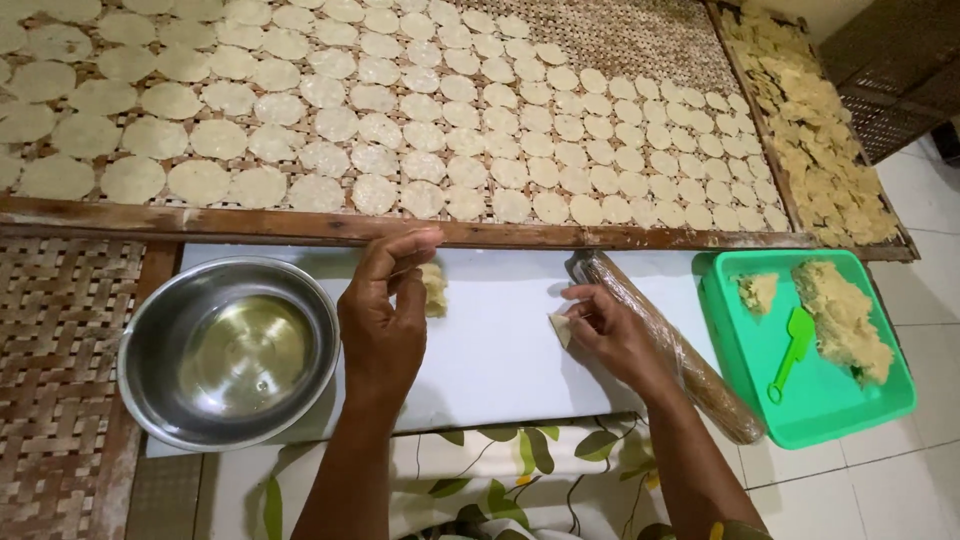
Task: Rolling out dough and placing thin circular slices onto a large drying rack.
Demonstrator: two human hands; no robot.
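Note:
My left hand (385,315) rests on the white work board (500,350), fingers curled around a small lump of pale dough (434,288). My right hand (612,335) lies to the right of it, pinching a small flat piece of dough (561,327) between thumb and fingers. Under my right wrist lies a plastic-wrapped rolling pin (668,345), running diagonally across the board. A woven drying rack (640,35) beyond the board carries several rows of thin round dough discs (420,130).
A steel bowl (228,352) holding clear liquid stands at the left of the board. At the right, a green tray (880,398) holds dough clumps (843,315) and a green scraper (792,350). Another rack (812,110) with pale chips lies at the far right. Leaf-patterned cloth (500,480) covers my lap.

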